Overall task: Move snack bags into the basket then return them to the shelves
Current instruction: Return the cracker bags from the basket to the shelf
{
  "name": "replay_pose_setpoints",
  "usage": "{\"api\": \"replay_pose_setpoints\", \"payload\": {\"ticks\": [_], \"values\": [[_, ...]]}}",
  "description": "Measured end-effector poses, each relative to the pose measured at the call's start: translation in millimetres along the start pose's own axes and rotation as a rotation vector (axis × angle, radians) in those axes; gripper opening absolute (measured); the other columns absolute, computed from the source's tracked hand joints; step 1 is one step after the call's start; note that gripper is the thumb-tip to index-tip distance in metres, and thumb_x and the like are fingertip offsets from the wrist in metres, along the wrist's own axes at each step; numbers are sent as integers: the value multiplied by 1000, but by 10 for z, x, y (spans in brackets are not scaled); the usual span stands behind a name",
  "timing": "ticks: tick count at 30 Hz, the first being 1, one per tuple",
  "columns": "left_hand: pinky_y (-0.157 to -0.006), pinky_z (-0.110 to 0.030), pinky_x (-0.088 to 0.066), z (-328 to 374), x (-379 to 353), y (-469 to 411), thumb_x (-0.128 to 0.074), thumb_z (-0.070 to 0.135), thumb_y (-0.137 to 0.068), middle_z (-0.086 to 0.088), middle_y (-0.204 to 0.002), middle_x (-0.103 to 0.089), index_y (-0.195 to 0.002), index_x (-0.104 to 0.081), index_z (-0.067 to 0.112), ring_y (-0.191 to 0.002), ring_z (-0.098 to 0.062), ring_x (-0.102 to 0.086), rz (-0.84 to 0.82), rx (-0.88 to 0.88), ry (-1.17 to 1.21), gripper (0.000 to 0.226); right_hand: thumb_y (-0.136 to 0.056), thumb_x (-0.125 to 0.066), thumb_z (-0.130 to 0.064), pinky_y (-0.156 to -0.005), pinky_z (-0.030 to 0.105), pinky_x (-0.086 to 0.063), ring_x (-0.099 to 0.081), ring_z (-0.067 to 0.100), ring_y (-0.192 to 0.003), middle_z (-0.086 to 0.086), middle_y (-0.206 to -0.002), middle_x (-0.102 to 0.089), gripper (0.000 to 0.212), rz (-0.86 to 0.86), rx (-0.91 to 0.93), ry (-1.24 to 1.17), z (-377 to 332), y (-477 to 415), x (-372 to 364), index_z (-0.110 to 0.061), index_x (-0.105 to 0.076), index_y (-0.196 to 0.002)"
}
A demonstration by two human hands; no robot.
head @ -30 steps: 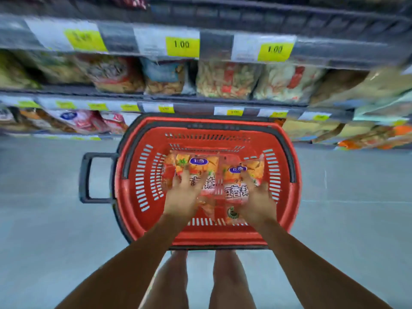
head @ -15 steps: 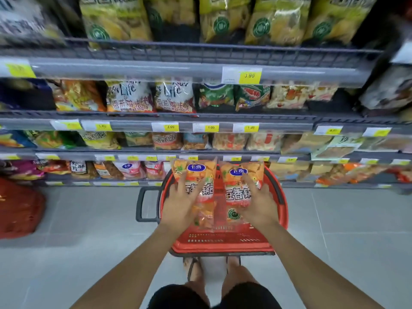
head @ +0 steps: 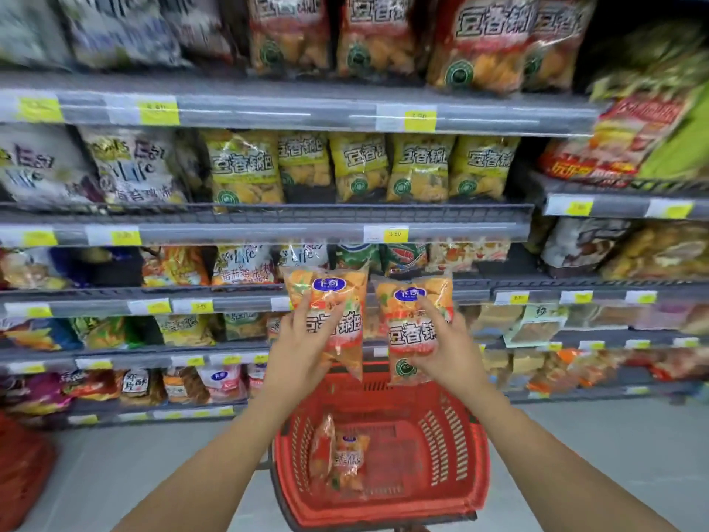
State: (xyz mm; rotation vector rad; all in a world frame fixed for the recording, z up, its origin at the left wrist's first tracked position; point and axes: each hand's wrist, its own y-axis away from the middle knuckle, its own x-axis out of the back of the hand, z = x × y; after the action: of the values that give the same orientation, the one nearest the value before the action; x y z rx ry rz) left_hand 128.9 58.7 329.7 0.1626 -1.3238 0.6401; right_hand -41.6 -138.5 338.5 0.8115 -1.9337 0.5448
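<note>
My left hand [head: 303, 347] grips an orange snack bag [head: 337, 301] and my right hand [head: 447, 347] grips a second orange snack bag [head: 412, 328] of the same kind. Both bags are upright, side by side, held in the air in front of the shelves and above the red basket [head: 452, 447] on the floor. Two more orange snack bags [head: 339, 455] lie inside the basket at its left side.
Grey shelves [head: 268, 113] full of snack bags rise in front of me, with yellow price tags on their edges. Red bags of the same brand [head: 483, 40] stand on the top shelf, yellow-green ones [head: 360, 167] below. A red object [head: 19, 470] sits at the lower left.
Both hands lifted the two orange bags up out of the basket to shelf height. My view tilted upward, showing the higher shelves.
</note>
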Motion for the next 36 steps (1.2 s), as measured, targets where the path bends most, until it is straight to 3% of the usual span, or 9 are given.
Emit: {"api": "replay_pose_setpoints", "payload": {"ticks": [3, 6, 8, 11, 15, 19, 25, 29, 36], "values": [[-47, -38, -55, 23, 217, -159, -83, 18, -62, -23, -153, -23, -146, -27, 37, -115, -48, -48, 85, -42, 7, 103, -65, -87, -37, -82, 37, -52, -54, 25, -99, 12, -127, -39, 110, 73, 23, -36, -124, -73, 216, -60, -11, -143], [-57, -42, -56, 44, 445, -325, -80, 13, -63, -22, -155, -18, -148, -26, 38, -122, -51, -41, 174, -116, 22, 104, -66, -85, -39, -73, 38, -54, -56, 24, -84, 8, -124, -38, 111, 131, 67, -53, -256, -170, 456, -67, -5, -138], [-66, -46, -56, 80, 640, -464, -81, 12, -61, -25, -154, -20, -148, -30, 35, -120, -51, -44, 246, -171, 11, 103, -66, -85, -39, -75, 36, -52, -56, 27, -92, 8, -126, -38, 110, 181, 104, -71, -360, -254, 663, -67, -6, -138], [-66, -45, -56, 148, 974, -727, -81, 13, -64, -26, -153, -23, -145, -36, 32, -119, -48, -45, 366, -222, 14, 94, -65, -87, -39, -85, 34, -48, -49, 29, -115, 9, -131, -38, 108, 257, 138, -109, -554, -415, 1001, -62, -12, -141], [-69, -47, -55, 210, 1455, -1083, -74, 13, -69, -27, -151, -26, -143, -37, 31, -123, -49, -42, 504, -258, -2, 84, -65, -87, -38, -87, 36, -49, -50, 27, -109, 7, -125, -39, 106, 343, 206, -173, -836, -647, 1469, -62, -15, -138], [-64, -43, -54, 204, 1897, -1417, -82, 16, -67, -24, -152, -26, -143, -38, 32, -123, -46, -43, 602, -227, -44, 90, -64, -88, -37, -90, 32, -41, -44, 28, -122, 10, -135, -38, 107, 382, 274, -209, -1104, -936, 1878, -54, -19, -143], [-80, -52, -52, 70, 2373, -1893, -84, 20, -68, -22, -154, -20, -143, -42, 29, -127, -45, -37, 660, -197, -59, 86, -60, -90, -37, -92, 30, -35, -41, 25, -126, 10, -138, -40, 110, 343, 323, -413, -1474, -1454, 2326, -53, -20, -144], [-83, -56, -52, -87, 2508, -2147, -81, 26, -70, -17, -156, -17, -144, -40, 33, -131, -46, -35, 669, -129, -85, 84, -56, -92, -39, -99, 31, -35, -37, 23, -133, 2, -146, -41, 114, 344, 363, -430, -1670, -1819, 2471, -46, -23, -146], [-91, -58, -49, -333, 2711, -2609, -81, 27, -72, -14, -158, -9, -145, -34, 39, -132, -46, -36, 593, -132, -147, 88, -58, -91, -41, -102, 36, -38, -39, 26, -134, 6, -149, -38, 116, 337, 406, -458, -1934, -2347, 2653, -44, -18, -148]]}}
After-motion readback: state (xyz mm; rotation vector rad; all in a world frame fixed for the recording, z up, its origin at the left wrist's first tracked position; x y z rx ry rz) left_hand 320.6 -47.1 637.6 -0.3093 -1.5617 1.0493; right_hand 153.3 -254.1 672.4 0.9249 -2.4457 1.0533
